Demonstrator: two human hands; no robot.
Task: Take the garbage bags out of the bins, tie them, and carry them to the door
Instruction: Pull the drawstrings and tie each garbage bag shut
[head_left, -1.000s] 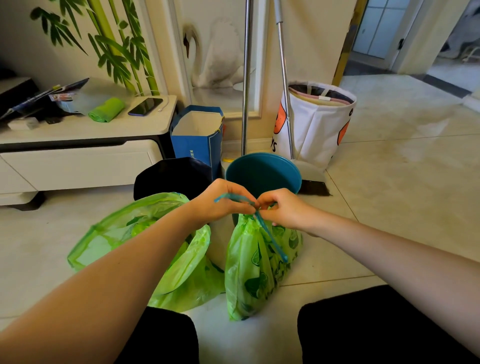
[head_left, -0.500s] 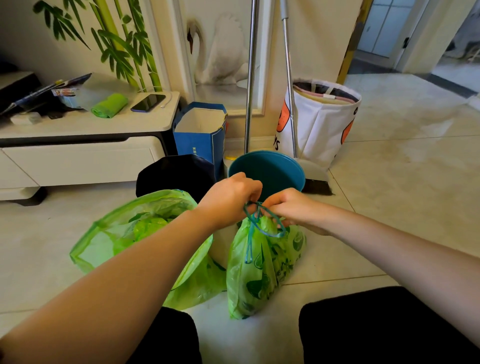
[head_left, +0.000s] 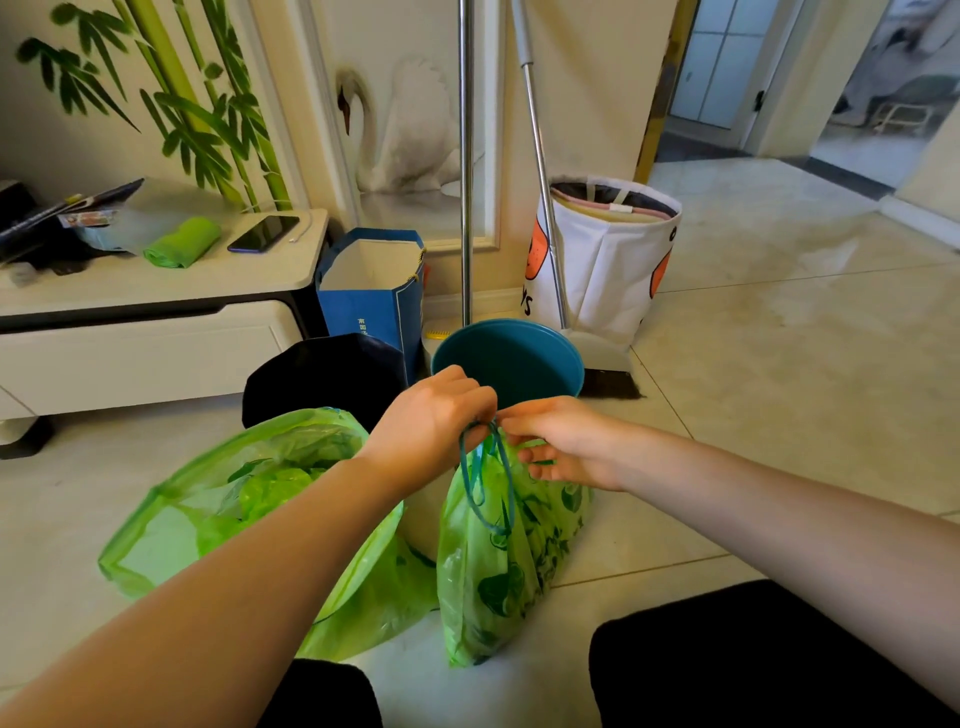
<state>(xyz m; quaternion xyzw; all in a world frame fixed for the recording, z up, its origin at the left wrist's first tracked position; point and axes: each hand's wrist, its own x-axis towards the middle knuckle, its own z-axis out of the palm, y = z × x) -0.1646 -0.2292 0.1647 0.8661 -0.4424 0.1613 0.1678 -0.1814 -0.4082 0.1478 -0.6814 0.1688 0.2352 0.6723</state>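
Head view: both hands work at the neck of the right garbage bag (head_left: 498, 561), standing on the floor just near the teal bin (head_left: 511, 358). Left hand (head_left: 431, 421) pinches the teal drawstring (head_left: 485, 478); right hand (head_left: 561, 447) fingers curl at the gathered top. A loose knot could slip. The bag is translucent green, printed and full.

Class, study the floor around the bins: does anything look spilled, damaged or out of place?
Nothing is spilled or torn. The one loose end: the larger green bag lies slumped on the floor with its mouth gaping open, untied, while both hands work the drawstring of the smaller bag.
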